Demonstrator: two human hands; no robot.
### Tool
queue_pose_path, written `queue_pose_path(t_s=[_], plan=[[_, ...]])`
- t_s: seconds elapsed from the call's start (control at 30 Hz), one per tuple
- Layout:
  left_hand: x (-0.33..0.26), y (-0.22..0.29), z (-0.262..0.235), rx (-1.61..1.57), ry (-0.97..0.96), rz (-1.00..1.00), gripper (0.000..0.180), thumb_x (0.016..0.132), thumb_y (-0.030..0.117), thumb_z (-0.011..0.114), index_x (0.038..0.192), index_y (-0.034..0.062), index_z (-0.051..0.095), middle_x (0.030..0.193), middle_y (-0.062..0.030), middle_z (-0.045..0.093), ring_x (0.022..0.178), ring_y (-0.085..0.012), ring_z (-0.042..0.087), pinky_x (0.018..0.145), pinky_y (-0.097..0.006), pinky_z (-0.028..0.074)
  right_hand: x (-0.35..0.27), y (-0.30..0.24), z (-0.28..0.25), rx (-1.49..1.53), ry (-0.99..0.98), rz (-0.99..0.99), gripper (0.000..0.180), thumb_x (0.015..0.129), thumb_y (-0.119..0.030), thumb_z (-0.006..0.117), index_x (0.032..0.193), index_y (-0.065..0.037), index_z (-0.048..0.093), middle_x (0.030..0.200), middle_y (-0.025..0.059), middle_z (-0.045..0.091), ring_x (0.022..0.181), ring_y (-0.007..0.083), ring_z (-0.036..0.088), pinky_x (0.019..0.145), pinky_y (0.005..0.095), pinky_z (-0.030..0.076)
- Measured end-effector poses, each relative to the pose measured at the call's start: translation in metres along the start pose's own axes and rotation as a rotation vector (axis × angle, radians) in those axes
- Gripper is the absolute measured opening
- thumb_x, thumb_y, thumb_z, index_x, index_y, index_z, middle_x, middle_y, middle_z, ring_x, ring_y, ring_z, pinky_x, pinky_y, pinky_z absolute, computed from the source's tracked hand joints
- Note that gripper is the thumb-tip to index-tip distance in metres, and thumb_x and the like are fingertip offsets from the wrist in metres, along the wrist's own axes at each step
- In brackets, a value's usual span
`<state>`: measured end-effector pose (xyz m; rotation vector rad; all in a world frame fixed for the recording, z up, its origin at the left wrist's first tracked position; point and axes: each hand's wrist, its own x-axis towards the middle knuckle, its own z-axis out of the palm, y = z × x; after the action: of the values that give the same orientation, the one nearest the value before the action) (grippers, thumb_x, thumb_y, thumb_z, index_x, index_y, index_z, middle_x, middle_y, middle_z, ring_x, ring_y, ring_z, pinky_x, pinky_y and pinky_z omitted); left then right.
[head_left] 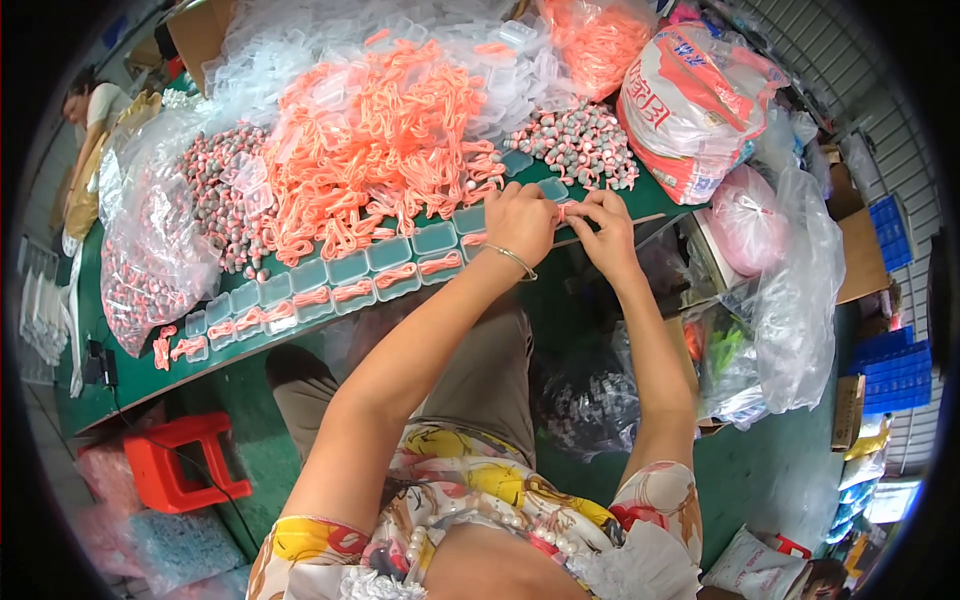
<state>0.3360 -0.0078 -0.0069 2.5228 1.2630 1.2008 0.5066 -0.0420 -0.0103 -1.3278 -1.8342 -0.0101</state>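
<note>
At the table's front edge, right of centre, my left hand (522, 222) and my right hand (606, 234) come together. Both are closed in a pinch on a small coral cord bundle (563, 210), mostly hidden by the fingers. Just left of them runs a row of open clear plastic cases (348, 268). Several of these hold a folded coral cord (352, 290) in their nearer half. Beyond the row lies a large heap of coral cords (375, 140). Small round grey-and-pink pieces (575, 142) are piled past my hands, and another pile (228, 180) lies farther left.
Clear plastic cases (290, 40) are heaped at the back. A white-and-red sack (690, 105) stands at the right end of the green table (185, 368). A red stool (185, 465) is at lower left. Another person (100, 110) sits at far left.
</note>
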Motion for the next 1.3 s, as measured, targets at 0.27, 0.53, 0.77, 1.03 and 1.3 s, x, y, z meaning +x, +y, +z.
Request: queue_pose_path(t_s=[0.27,0.53,0.77,1.03,1.3], plan=[[0.007,0.002,0.004,-0.01,-0.079,-0.077,0.005,0.073,0.018,0.068,0.071,0.02,0.072,0.074,0.0001,0.063,0.077,-0.0212,0.06,0.071,-0.042,0.034,0.008,0.0,-0.001,-0.031,0.047,-0.064,0.014,0.072,-0.005,0.074,0.085,-0.005,0.068,0.09,0.0091,0.061,0.089,0.0278,0.057,0.079,0.0383,0.046],[0.009,0.001,0.004,0.014,-0.09,-0.093,0.007,0.073,0.016,0.067,0.07,0.0203,0.072,0.075,-0.0011,0.064,0.076,-0.0223,0.061,0.071,-0.043,0.034,0.009,0.005,-0.003,-0.025,-0.008,-0.073,0.018,0.072,-0.006,0.074,0.089,-0.004,0.067,0.089,0.0096,0.063,0.088,0.0294,0.058,0.079,0.038,0.046],[0.017,0.002,0.0,0.133,-0.247,-0.111,0.008,0.076,0.018,0.066,0.072,0.0199,0.073,0.077,-0.0031,0.066,0.081,-0.0235,0.063,0.073,-0.043,0.035,0.004,0.01,0.002,-0.008,0.017,-0.023,0.015,0.073,-0.006,0.074,0.087,-0.004,0.067,0.09,0.0102,0.063,0.091,0.0295,0.059,0.08,0.0386,0.047],[0.021,0.004,-0.002,0.191,-0.344,-0.056,0.012,0.079,0.019,0.063,0.073,0.0195,0.073,0.08,-0.004,0.067,0.083,-0.0244,0.063,0.075,-0.044,0.034,0.002,0.013,0.004,0.044,0.009,0.014,0.014,0.076,-0.003,0.074,0.088,-0.002,0.068,0.089,0.0102,0.064,0.09,0.0256,0.062,0.08,0.0339,0.048],[0.017,-0.002,-0.01,0.017,-0.321,-0.108,0.011,0.077,0.017,0.065,0.085,0.016,0.071,0.082,-0.0058,0.067,0.083,-0.0265,0.063,0.075,-0.044,0.032,0.0,0.008,0.003,0.147,-0.038,0.13,0.027,0.075,-0.004,0.074,0.1,-0.002,0.063,0.088,0.0106,0.063,0.084,0.0265,0.062,0.081,0.035,0.05]])
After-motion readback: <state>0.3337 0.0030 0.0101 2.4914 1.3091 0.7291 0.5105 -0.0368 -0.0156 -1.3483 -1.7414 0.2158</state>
